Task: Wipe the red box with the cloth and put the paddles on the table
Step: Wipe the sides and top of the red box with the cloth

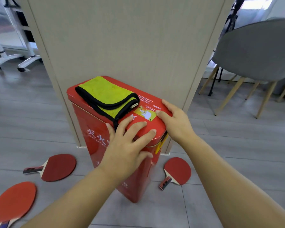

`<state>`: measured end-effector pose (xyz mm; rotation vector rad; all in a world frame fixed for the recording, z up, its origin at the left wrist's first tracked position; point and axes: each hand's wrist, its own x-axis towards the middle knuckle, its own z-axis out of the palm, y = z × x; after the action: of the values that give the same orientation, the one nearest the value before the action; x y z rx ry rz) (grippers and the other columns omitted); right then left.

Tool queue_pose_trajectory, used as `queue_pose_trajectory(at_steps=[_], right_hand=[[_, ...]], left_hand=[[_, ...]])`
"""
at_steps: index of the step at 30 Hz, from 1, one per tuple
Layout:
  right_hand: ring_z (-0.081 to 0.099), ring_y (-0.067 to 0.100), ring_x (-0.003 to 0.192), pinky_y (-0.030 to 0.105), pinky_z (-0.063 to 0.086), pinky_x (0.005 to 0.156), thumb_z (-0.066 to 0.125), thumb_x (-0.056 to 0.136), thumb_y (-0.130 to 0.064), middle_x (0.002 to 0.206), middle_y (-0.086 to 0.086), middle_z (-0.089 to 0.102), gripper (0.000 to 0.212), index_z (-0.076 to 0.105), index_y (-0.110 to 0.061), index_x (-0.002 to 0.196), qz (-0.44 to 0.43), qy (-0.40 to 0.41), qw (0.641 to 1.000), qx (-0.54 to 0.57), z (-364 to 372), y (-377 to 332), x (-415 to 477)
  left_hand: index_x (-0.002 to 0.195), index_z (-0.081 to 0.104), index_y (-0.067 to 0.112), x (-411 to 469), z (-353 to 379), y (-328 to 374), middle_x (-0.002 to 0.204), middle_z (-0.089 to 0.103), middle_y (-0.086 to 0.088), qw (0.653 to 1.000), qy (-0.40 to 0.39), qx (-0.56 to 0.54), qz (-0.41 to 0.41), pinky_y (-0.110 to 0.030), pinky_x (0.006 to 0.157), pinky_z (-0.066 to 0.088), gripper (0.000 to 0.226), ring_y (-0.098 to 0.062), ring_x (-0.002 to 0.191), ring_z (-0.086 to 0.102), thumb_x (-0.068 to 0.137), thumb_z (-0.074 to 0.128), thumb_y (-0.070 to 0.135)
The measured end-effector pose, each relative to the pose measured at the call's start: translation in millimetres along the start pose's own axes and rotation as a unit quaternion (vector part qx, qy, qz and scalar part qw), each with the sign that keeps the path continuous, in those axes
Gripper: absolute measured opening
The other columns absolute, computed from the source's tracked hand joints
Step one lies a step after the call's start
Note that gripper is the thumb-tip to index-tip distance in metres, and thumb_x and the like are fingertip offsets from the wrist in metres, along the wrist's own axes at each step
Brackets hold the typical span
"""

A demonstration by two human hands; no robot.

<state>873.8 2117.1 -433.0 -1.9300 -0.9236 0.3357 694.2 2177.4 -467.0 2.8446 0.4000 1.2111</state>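
A tall red box (89,122) stands on the floor against a beige panel. A folded yellow-green cloth with black trim (107,96) lies on its lid. My left hand (128,142) rests on the lid's near end, fingers spread flat, the thumb down the front side. My right hand (174,120) lies on the lid's right edge with straight fingers. Three red paddles lie on the floor: one left of the box (58,167), one at the near left (13,201), one right of the box (178,171).
The beige panel (130,43) rises directly behind the box. A grey chair with wooden legs (257,51) stands at the right. White wheeled stand legs (15,60) are at the far left. Grey plank floor surrounds the box.
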Motion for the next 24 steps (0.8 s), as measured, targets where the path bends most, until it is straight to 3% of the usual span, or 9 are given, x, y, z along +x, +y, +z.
queue_pose_trajectory(at_steps=[4,7,11,17,24], right_hand=[[0.051,0.018,0.12,0.04,0.044,0.102,0.058,0.087,-0.043,0.135,0.001,0.051,0.055,0.043,-0.032,0.139,0.028,0.041,0.999,-0.02,13,-22,-40],[0.05,0.016,0.119,0.033,0.043,0.1,0.06,0.086,-0.044,0.13,-0.001,0.054,0.054,0.046,-0.032,0.136,0.042,0.067,0.996,-0.042,23,-41,-72],[0.054,0.011,0.104,0.02,0.044,0.078,0.063,0.084,-0.043,0.121,-0.003,0.056,0.046,0.053,-0.034,0.127,0.061,0.083,0.994,-0.033,35,-63,-114],[0.06,0.008,0.092,0.039,0.053,0.086,0.058,0.077,-0.061,0.112,-0.007,0.057,0.043,0.049,-0.048,0.117,0.062,0.068,0.995,-0.043,66,-84,-158],[0.06,0.007,0.086,0.032,0.052,0.078,0.056,0.079,-0.062,0.112,-0.007,0.057,0.045,0.046,-0.044,0.119,0.044,0.011,0.995,-0.083,69,-97,-172]], left_hand=[[0.121,0.048,0.033,-22,-24,-26,0.128,0.045,0.004,0.994,-0.021,-0.1,0.035,-0.068,0.088,0.039,0.058,-0.033,0.126,0.041,0.069,0.065,0.054],[0.119,0.052,0.03,-38,-49,-48,0.128,0.048,0.003,0.986,-0.028,-0.149,0.071,-0.064,0.091,0.04,0.054,-0.035,0.125,0.043,0.073,0.064,0.056],[0.118,0.055,0.025,-57,-83,-76,0.128,0.049,0.002,0.972,-0.053,-0.204,0.107,-0.052,0.103,0.039,0.052,-0.032,0.129,0.04,0.075,0.066,0.052],[0.118,0.056,0.02,-83,-123,-112,0.132,0.051,0.0,0.96,-0.08,-0.241,0.116,-0.05,0.104,0.04,0.052,-0.033,0.131,0.042,0.072,0.072,0.038],[0.121,0.052,0.017,-99,-144,-122,0.136,0.048,-0.002,0.967,-0.084,-0.208,0.119,-0.05,0.107,0.037,0.048,-0.034,0.135,0.038,0.08,0.065,0.036]])
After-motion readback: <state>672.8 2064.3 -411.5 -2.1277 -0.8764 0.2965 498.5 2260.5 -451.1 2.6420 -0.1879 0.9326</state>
